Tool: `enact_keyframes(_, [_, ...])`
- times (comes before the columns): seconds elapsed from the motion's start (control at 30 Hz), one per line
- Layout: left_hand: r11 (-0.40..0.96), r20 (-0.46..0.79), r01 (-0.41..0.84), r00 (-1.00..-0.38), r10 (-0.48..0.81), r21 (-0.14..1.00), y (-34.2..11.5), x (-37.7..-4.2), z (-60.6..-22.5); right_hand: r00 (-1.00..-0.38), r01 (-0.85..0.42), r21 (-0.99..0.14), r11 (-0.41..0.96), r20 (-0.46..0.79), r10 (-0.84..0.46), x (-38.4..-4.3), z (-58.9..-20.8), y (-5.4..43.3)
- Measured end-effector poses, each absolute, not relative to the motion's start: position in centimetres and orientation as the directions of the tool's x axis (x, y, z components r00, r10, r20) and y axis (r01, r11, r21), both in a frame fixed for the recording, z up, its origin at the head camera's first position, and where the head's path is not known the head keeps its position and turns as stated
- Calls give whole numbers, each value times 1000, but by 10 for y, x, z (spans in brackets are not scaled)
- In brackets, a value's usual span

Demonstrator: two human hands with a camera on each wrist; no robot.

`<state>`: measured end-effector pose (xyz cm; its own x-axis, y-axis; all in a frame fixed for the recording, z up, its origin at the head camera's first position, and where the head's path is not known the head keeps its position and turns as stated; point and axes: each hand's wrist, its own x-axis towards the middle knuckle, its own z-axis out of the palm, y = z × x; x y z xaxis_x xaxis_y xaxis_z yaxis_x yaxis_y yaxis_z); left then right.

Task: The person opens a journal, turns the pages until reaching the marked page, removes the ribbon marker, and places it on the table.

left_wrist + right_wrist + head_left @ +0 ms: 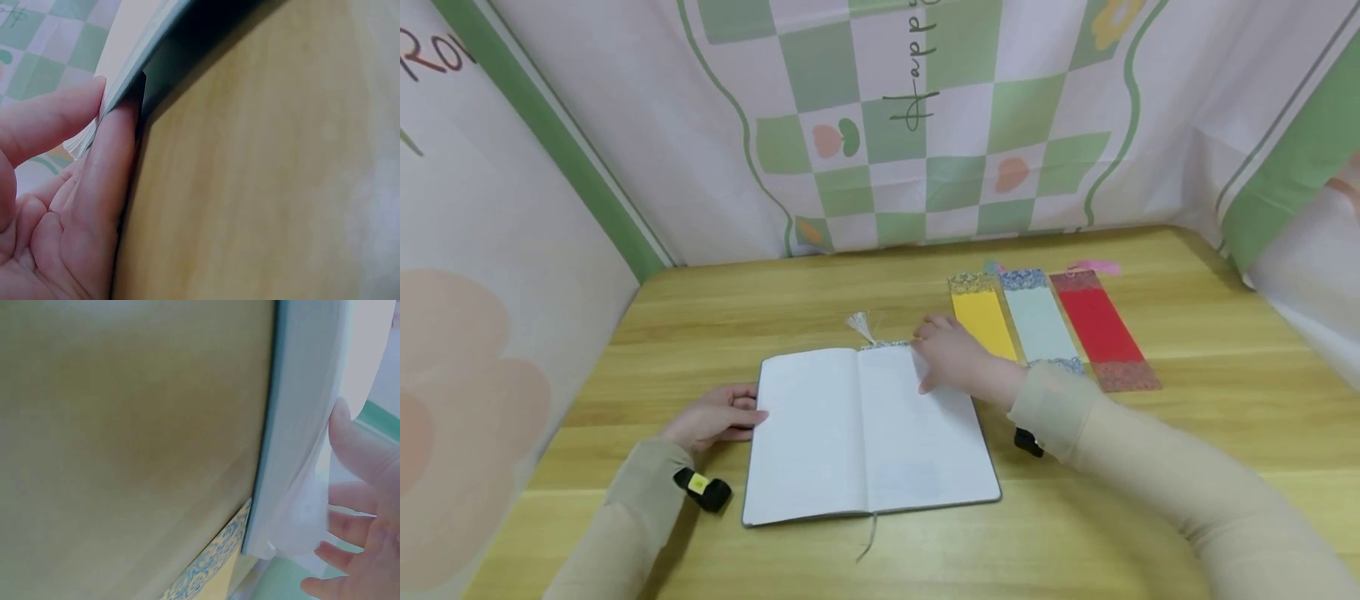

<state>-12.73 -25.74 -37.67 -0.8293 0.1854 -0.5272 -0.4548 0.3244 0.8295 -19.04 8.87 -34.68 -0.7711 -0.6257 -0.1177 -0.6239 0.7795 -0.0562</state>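
Observation:
An open notebook [808, 433] with blank pages and a dark cover lies on the table. My left hand [718, 417] grips its left edge, thumb on the page and fingers beneath the cover [172, 62]. My right hand [955, 358] lies over the upper right page [917, 442], its fingers near the top edge. In the right wrist view, the right thumb [340, 422] touches the page and the fingers are spread loosely. At the notebook's top edge, a patterned bookmark end [887, 343] with a white tassel [860, 327] sticks out; the rest is hidden by the page.
To the right lie a yellow bookmark [985, 321], a pale blue bookmark [1040, 325] and a red bookmark [1101, 325], side by side with patterned ends. A grey ribbon [868, 540] hangs from the notebook's lower edge. A printed curtain [887, 167] stands behind the wooden table [715, 308].

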Motion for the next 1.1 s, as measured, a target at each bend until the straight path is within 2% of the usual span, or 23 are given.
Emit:
enact_keyframes(0.1, [326, -530, -456, -826, 191, 828, -258, -127, -378, -745, -656, -68, 751, -97, -660, -184, -346, 89])
enact_keyframes(0.47, [315, -523, -454, -833, 183, 833, -259, -126, -377, -740, -617, -323, 718, -73, -669, -156, -335, 98])
enact_keyframes(0.6, [317, -522, -454, -834, 177, 833, -259, -127, -377, -760, -577, -437, 690, -24, -650, -149, -329, 97])
enact_keyframes(0.8, [321, -523, -454, -834, 177, 831, -259, -127, -379, -829, -475, -612, 632, 69, -555, -142, -322, 97])
enact_keyframes(0.9, [321, -528, -462, -833, 163, 827, -260, -127, -379, -850, -410, -711, 571, 70, -522, -139, -319, 94])
enact_keyframes(1.0, [322, -529, -463, -834, 158, 826, -260, -127, -379, -823, -338, -812, 475, 10, -568, -137, -316, 89])
enact_keyframes(1.1, [323, -525, -458, -835, 162, 828, -261, -127, -379, -735, -353, -839, 414, -25, -678, -134, -317, 85])
